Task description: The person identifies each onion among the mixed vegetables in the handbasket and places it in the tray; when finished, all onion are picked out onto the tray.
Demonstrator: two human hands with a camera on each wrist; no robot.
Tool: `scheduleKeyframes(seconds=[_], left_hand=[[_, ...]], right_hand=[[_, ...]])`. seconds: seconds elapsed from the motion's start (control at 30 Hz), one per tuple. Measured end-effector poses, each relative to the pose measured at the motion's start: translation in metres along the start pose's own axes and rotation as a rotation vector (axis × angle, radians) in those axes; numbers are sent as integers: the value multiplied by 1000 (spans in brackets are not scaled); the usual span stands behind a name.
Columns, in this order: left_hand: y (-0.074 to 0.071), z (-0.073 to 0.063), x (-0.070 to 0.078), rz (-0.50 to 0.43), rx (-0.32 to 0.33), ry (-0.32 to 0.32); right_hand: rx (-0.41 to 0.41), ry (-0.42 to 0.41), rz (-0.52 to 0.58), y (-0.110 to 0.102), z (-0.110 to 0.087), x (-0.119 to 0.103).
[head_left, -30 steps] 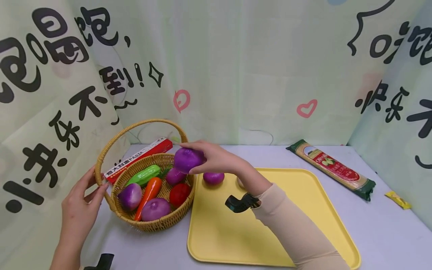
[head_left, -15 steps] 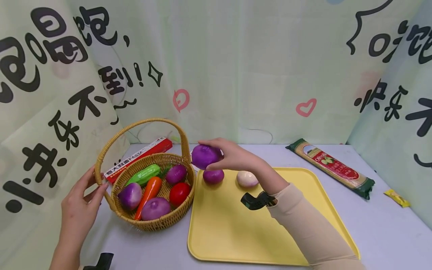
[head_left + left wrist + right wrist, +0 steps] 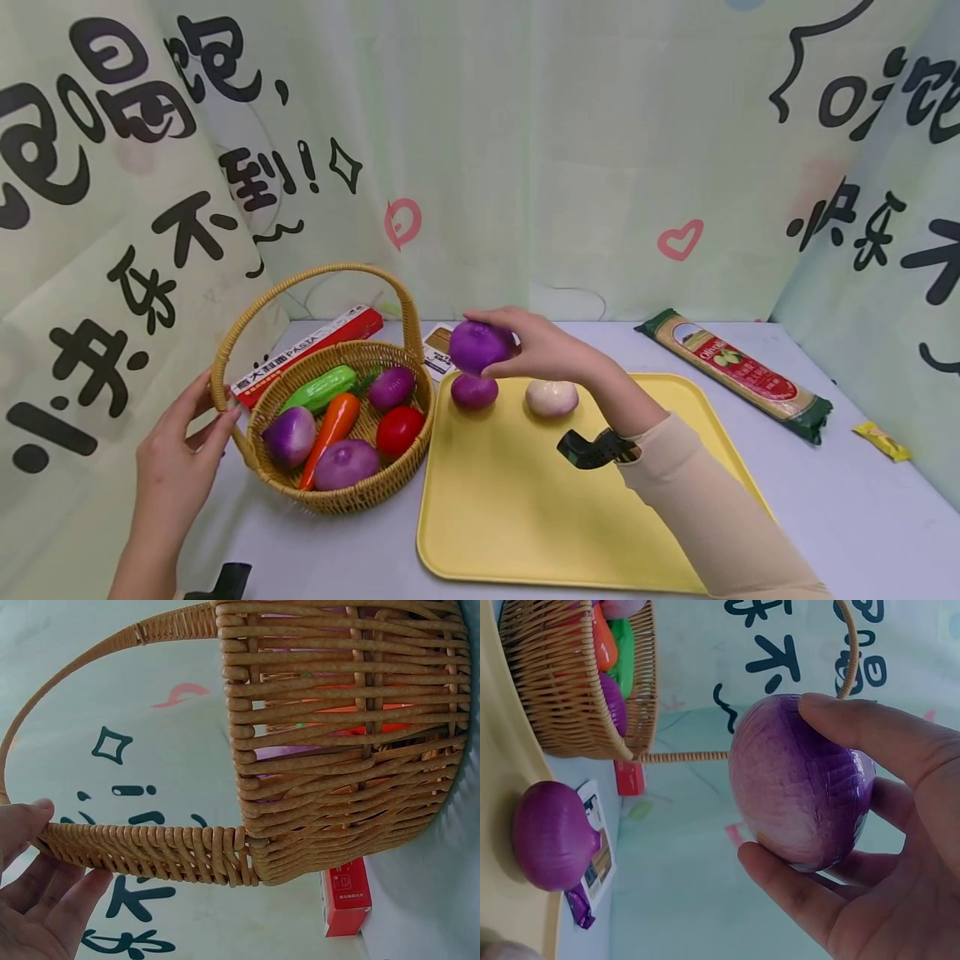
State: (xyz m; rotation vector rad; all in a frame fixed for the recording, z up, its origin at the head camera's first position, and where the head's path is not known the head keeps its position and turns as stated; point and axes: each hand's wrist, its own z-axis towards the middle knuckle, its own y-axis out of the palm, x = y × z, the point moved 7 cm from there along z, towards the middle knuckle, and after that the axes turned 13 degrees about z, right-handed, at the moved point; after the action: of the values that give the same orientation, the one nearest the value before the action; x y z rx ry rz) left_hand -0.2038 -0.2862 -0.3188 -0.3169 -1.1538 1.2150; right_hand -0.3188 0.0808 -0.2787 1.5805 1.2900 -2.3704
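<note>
Above the far left corner of the yellow tray (image 3: 570, 517), my right hand (image 3: 536, 346) grips a purple onion (image 3: 802, 780) between thumb and fingers. My left hand (image 3: 180, 450) pinches the handle of the wicker basket (image 3: 345, 500) on its left side, as the left wrist view also shows. Inside the basket lie a green vegetable (image 3: 321, 389), a carrot (image 3: 330, 439), a tomato (image 3: 399, 431) and several purple onions, one of them near the front (image 3: 347, 465). On the tray sit another purple onion (image 3: 474, 392) and a whitish bulb (image 3: 551, 398).
A red and white pasta box (image 3: 307, 354) lies behind the basket. Between basket and tray, at the back, is a small printed packet (image 3: 437, 350). A pasta bag (image 3: 738, 375) and a small yellow packet (image 3: 883, 442) lie right of the tray. Printed curtains enclose the table.
My right hand has carried the purple onion rightward from above the basket to above the tray's far left corner. The left hand stays on the basket handle.
</note>
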Motion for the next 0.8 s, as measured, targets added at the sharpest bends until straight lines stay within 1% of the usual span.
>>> scheduleKeyframes(seconds=[0.13, 0.3, 0.43, 0.53, 0.8], left_hand=[[0, 0, 0, -7, 11, 8], [-1, 0, 0, -16, 21, 16], [-1, 0, -1, -10, 17, 8], [-1, 0, -1, -9, 19, 9], [-2, 0, 1, -21, 28, 28]], right_hand=[[11, -16, 2, -5, -7, 3], [29, -13, 35, -12, -17, 9], [40, 22, 69, -18, -25, 16], [48, 45, 74, -21, -31, 22], [61, 56, 75, -26, -46, 35]])
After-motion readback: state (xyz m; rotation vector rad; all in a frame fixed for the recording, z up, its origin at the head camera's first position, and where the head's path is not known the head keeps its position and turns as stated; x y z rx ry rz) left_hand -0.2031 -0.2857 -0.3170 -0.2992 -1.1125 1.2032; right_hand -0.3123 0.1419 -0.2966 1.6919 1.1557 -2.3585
